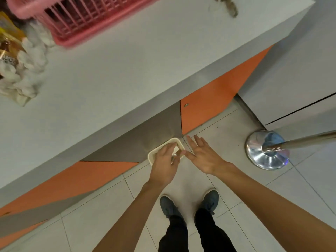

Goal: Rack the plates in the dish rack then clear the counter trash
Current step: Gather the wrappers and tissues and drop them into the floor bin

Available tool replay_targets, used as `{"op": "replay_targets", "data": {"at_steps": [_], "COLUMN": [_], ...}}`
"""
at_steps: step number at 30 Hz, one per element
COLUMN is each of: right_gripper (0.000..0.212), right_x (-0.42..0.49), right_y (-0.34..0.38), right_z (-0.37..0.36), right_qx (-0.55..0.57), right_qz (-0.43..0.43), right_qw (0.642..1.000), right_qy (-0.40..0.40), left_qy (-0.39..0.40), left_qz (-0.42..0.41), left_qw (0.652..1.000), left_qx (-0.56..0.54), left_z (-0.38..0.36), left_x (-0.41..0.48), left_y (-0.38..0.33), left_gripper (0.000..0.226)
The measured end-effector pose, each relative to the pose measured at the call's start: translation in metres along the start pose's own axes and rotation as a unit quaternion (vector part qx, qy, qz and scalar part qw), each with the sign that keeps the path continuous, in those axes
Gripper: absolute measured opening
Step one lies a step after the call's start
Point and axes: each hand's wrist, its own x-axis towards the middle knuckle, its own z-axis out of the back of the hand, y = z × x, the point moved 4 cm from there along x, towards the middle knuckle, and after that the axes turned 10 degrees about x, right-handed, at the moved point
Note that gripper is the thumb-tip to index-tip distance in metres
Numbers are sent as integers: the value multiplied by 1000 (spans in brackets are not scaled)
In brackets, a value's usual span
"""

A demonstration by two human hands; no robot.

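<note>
Below the white desk's (127, 73) front edge, the left hand (164, 164) pinches a pale scrap (175, 153) inside a cream container (151, 156), seemingly binning trash; the right hand (203, 157) is spread, empty.

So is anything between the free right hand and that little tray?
Nothing visible. The right hand is open just beside the tray, its thumb nearly at the rim, and the left hand already holds the tray.

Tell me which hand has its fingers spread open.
The right hand, beside the cream tray, with fingers straight and holding nothing; the left hand curls its fingers over the tray.
</note>
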Motion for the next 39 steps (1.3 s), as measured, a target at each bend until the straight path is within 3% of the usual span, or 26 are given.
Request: {"op": "replay_targets", "data": {"at_steps": [3, 9, 19, 25, 30, 34, 39], "right_gripper": [70, 70, 61, 55, 46, 32, 30], "right_x": [-37, -99, -134, -114, -76, -36, 16], "right_y": [2, -5, -9, 4, 13, 26, 62], "right_z": [31, 106, 239, 304, 347, 382, 436], "right_qx": [4, 24, 20, 18, 17, 15, 10], "right_qz": [5, 58, 167, 190, 191, 177, 188], "right_qw": [1000, 995, 967, 955, 954, 956, 948], "right_qy": [-20, -81, -191, -229, -229, -234, -258], "left_qy": [8, -34, -120, -136, -91, -136, -144], "left_qz": [-23, -79, -135, -106, -69, -50, -87], "left_qw": [996, 986, 975, 974, 975, 978, 975], "left_qx": [88, 145, 132, 147, 193, 147, 146], "left_z": [13, 56, 131, 171, 187, 207, 211], "left_x": [-11, -19, 19, 71, 138, 186, 239], "left_y": [-48, -141, -229, -248, -242, -244, -262], "left_gripper": [48, 56, 52, 55, 55, 41, 45]}}
